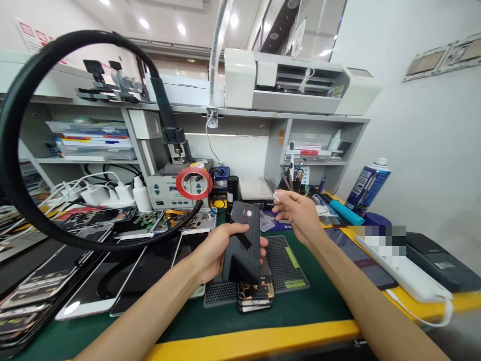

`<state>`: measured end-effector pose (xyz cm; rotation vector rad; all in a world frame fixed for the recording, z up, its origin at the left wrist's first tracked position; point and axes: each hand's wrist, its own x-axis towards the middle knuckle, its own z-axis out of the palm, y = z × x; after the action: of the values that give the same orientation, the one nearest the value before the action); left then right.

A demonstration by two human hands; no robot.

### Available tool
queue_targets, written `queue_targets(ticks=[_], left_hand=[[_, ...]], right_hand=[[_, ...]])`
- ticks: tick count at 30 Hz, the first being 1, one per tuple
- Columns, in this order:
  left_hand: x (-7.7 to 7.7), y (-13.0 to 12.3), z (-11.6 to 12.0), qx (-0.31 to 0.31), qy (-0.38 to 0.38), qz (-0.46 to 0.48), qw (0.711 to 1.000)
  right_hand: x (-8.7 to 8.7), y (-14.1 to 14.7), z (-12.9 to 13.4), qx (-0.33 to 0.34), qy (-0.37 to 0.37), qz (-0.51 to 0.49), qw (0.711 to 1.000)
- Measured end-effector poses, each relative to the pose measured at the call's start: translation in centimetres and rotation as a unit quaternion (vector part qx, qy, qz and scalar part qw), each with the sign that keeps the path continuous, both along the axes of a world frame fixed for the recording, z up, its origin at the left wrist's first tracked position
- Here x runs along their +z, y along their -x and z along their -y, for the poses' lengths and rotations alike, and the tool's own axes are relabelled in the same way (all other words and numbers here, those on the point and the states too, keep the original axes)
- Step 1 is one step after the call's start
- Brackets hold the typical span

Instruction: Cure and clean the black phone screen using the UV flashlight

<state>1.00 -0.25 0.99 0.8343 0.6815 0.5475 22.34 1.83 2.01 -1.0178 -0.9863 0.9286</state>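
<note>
My left hand is wrapped round a dark smartphone, thumb on its glossy face and fingertips at the far edge. Ceiling lights reflect in the phone's surface. To the right and slightly higher, my right hand pinches a small white piece between thumb and fingertips; its kind is too small to tell. Below the held phone lies a stack of opened phones with bare inner parts, partly hidden by it. The stack sits on a grey perforated mat on the green work surface.
Several phones and tablets cover the left side. A black hose loops above them from a rework station. A red tape roll hangs there. On the right are a dark tablet, a white power strip and a spray can.
</note>
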Motion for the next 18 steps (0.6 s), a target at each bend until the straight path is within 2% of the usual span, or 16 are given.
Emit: queue_targets(ticks=[3,6,9,11,14,18], left_hand=[[-0.3,-0.5,0.1,-0.005,0.036,-0.007,0.999],[-0.4,-0.9,0.0,0.063,0.043,-0.069,0.995],[-0.7,-1.1,-0.3,0.146,-0.011,-0.122,0.982],[-1.1,-1.0,-0.5,0.174,-0.061,-0.149,0.971],[-1.5,-0.8,-0.9,0.176,-0.106,-0.179,0.962],[-1.8,-0.8,-1.1,0.15,-0.115,-0.176,0.966]], right_hand=[[-0.1,-0.6,-0.4,0.005,0.026,0.004,1.0],[-0.3,-0.7,-0.7,0.003,0.046,0.007,0.999],[-0.4,-0.7,-0.8,-0.002,0.057,0.007,0.998],[-0.5,-0.7,-0.9,-0.005,0.061,0.006,0.998],[-0.5,-0.8,-0.9,-0.009,0.064,0.003,0.998],[-0.7,-0.9,-1.1,-0.009,0.065,0.0,0.998]])
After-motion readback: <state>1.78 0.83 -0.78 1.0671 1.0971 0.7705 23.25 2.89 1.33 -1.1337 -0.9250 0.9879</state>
